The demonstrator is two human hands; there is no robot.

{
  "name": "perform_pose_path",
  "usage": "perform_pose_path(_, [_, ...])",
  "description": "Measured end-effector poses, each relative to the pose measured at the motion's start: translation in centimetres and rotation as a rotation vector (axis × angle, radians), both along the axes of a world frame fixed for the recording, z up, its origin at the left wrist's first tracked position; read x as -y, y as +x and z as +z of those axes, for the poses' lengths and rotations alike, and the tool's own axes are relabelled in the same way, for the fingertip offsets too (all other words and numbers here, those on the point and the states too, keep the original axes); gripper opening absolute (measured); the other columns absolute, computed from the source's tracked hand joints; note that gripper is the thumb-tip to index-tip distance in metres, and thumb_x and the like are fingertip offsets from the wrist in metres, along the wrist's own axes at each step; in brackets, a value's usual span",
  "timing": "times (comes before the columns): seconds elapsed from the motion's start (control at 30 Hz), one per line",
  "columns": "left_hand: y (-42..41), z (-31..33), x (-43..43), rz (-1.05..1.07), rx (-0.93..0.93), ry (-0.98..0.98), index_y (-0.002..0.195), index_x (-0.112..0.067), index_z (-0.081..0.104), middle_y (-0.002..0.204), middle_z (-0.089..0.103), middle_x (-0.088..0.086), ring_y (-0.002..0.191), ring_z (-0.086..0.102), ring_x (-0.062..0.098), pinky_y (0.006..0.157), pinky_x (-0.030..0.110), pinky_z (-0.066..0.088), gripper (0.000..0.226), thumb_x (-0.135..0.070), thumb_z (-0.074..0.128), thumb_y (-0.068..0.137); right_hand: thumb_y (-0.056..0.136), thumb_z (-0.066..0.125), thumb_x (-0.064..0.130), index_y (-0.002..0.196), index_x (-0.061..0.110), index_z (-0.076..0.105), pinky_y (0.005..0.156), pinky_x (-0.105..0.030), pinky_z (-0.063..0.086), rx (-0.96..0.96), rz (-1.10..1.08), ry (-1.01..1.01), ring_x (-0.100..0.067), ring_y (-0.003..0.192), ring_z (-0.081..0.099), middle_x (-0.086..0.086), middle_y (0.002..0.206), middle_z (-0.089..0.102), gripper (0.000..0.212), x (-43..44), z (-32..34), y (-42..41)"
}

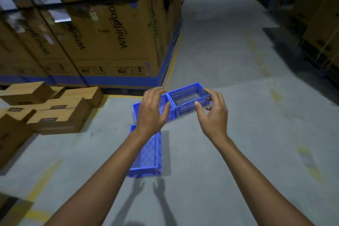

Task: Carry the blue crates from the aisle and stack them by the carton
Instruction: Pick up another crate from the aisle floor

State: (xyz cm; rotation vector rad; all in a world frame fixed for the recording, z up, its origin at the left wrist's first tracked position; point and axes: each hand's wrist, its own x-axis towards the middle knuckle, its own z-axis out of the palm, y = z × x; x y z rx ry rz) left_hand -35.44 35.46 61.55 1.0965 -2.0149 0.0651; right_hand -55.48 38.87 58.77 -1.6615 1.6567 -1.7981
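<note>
The left hand (pixel 152 110) and right hand (pixel 213 115) hover above three crates (pixel 189 101), fingers loosely spread, holding nothing. The crates sit on the floor (pixel 238 134) near a carton (pixel 113 42).

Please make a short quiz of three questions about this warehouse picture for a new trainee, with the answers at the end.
1. True or false: the left hand grips the nearest blue crate.
2. How many blue crates lie on the floor?
3. The small brown boxes are: A) on the person's left; B) on the person's right; C) inside a crate.

Key
1. False. The left hand and the right hand are both open and hold nothing.
2. Three: the nearest one, then the far left crate and the far right crate side by side beyond it.
3. A.
</note>
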Motion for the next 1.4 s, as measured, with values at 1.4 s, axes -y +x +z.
perform_pose_path(1.4, [36.7,-37.1,24.3,-0.026,0.221,0.376,0.124,-0.012,0.053,0.123,0.055,0.008,0.112,0.05,0.031,0.088,0.044,0.046,0.045,-0.043,0.047,0.092,0.086,0.066,0.029,0.145,0.009,0.038,0.087,-0.042,0.048,-0.531,0.064,0.533,-0.031,0.12,0.045,-0.012,0.135,0.048,0.068,22.3,-35.4,37.1])
